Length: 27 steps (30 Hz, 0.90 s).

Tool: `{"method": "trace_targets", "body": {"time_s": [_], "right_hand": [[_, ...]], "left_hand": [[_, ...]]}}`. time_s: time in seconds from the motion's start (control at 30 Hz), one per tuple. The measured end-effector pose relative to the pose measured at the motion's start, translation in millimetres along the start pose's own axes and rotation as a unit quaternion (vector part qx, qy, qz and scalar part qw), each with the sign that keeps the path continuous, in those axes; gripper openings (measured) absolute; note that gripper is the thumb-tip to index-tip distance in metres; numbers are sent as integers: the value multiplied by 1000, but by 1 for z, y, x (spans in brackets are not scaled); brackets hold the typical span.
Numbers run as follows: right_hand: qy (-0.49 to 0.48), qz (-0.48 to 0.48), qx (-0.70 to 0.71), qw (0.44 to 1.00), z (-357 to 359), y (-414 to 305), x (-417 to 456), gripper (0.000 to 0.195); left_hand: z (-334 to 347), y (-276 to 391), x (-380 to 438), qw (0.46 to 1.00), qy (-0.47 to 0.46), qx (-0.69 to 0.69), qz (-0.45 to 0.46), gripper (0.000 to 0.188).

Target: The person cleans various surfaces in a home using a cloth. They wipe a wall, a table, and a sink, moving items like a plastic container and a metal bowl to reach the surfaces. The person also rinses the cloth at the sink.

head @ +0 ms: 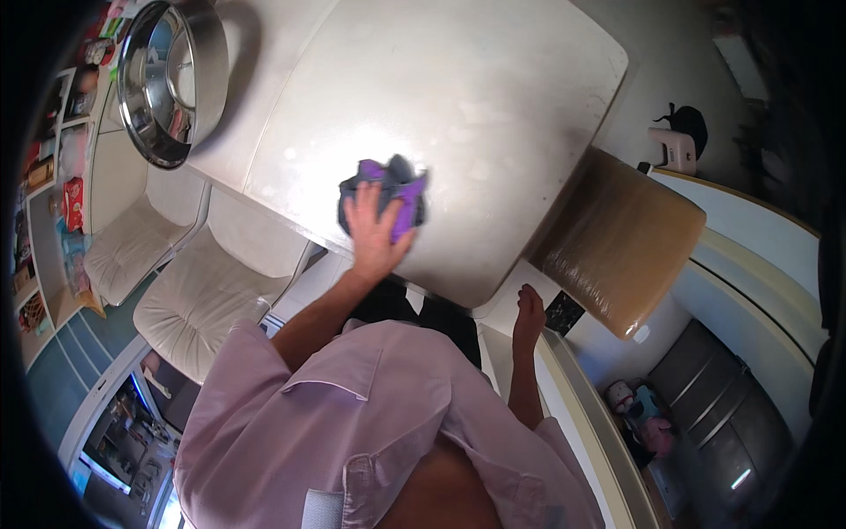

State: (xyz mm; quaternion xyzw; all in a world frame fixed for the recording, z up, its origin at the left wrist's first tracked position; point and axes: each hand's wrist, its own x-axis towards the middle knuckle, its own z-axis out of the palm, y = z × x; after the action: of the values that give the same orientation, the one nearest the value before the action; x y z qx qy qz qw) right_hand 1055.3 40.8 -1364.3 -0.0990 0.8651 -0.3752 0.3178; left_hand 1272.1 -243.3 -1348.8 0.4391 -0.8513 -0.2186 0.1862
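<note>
My left hand [375, 238] presses down on a crumpled grey and purple cloth [413, 205], fingers spread over it. Beneath the cloth is the pale, glossy top of a table [462, 86], close to its near edge. Bright glare surrounds the cloth on the left. My right hand [529, 316] hangs beside the table's near right corner, holding nothing, its fingers loosely extended. It touches neither the table nor the nearby brown seat.
A large shiny metal basin [215, 73] stands at the table's far left. Cream padded chairs [205, 291] line the left side. A plastic-wrapped brown seat [621, 238] is at the right. Shelves [46, 225] hold packages at the far left.
</note>
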Motion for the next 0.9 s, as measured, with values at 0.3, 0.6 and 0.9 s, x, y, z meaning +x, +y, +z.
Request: {"method": "trace_targets", "body": {"time_s": [0.3, 0.6, 0.9], "right_hand": [[-114, -8, 53, 992, -43, 36, 33, 28], [-125, 104, 181, 970, -98, 105, 58, 26], [20, 272, 258, 927, -110, 180, -50, 30]], "left_hand": [[82, 132, 39, 989, -54, -34, 131, 47], [26, 13, 42, 994, 16, 57, 90, 51], [101, -28, 400, 963, 210, 162, -51, 58]]}}
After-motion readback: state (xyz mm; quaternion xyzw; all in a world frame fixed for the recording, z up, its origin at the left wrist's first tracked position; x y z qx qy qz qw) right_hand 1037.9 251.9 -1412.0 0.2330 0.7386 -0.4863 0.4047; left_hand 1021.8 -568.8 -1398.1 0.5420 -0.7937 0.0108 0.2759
